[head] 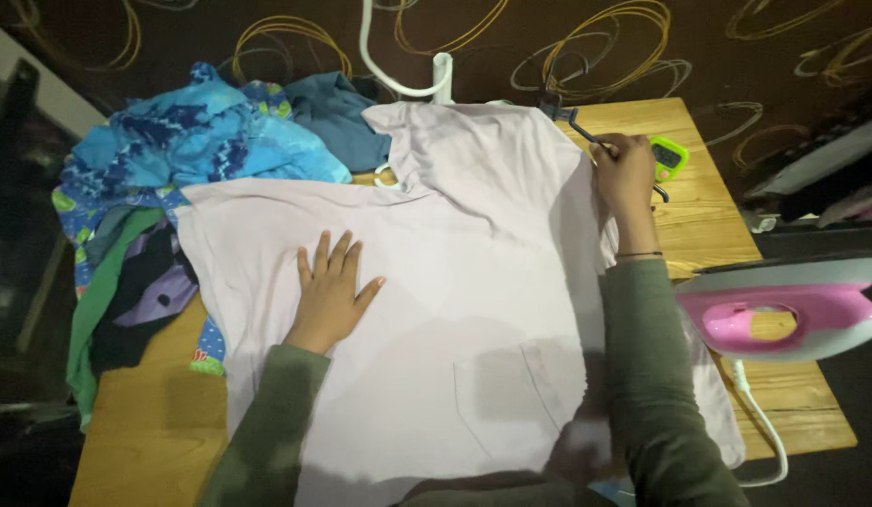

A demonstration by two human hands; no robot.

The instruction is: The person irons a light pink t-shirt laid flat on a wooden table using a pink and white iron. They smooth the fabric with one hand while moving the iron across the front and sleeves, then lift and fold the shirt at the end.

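A pale lilac shirt [474, 282] with a chest pocket lies spread flat over a wooden table [727, 211]. My left hand [331, 286] rests flat on the shirt's left part, fingers spread, holding nothing. At the shirt's right edge my right hand [626, 174] is closed on the fabric, next to a dark clothes hanger [572, 120] that lies at the shirt's top right. Both my arms are in olive green sleeves.
A pink and white iron [793, 310] stands on the table's right side, its white cord [769, 432] trailing down. A small green device [669, 155] lies just beyond my right hand. Blue patterned, green and dark clothes [173, 160] are heaped at the left. A white cable [389, 66] hangs at the back.
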